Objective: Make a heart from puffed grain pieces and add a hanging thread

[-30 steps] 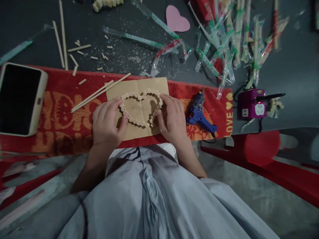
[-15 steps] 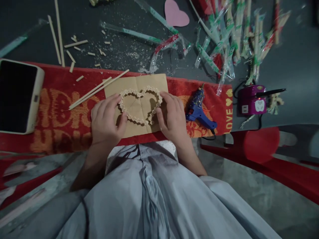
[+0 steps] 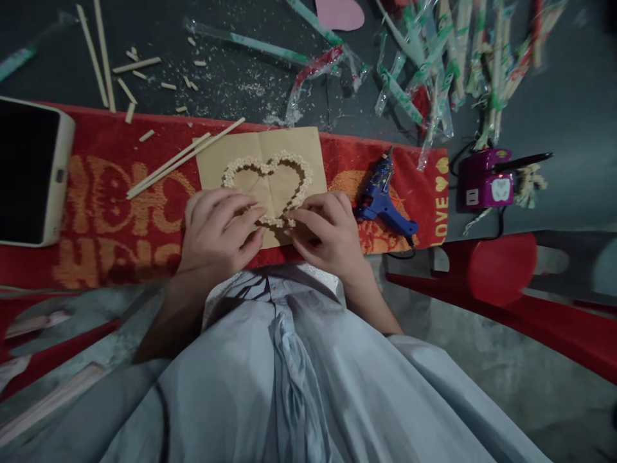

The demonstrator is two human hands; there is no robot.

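A heart outline point(image 3: 289, 166) made of small pale wooden pieces lies on a creased brown paper point(image 3: 308, 145) on a red towel point(image 3: 110, 193). My left hand point(image 3: 216, 231) rests over the heart's lower left side, fingers curled toward its bottom tip. From the right, my right hand point(image 3: 328, 235) meets that same tip with bent fingers, pinching the heart's lower edge. Both hands touch the heart near its point. A pair of long wooden sticks point(image 3: 178, 161) lies across the paper's left corner.
A blue glue gun point(image 3: 380, 199) lies on the towel right of my right hand. A phone point(image 3: 29, 170) sits at far left. A purple device point(image 3: 486, 180) stands at right, wrapped chopsticks point(image 3: 434, 58) and stick bits point(image 3: 135, 71) behind, a pink heart point(image 3: 340, 13) at top.
Both hands slid down from the heart's sides to its bottom tip and drew closer together. The view shifted, so everything sits slightly higher in the picture.
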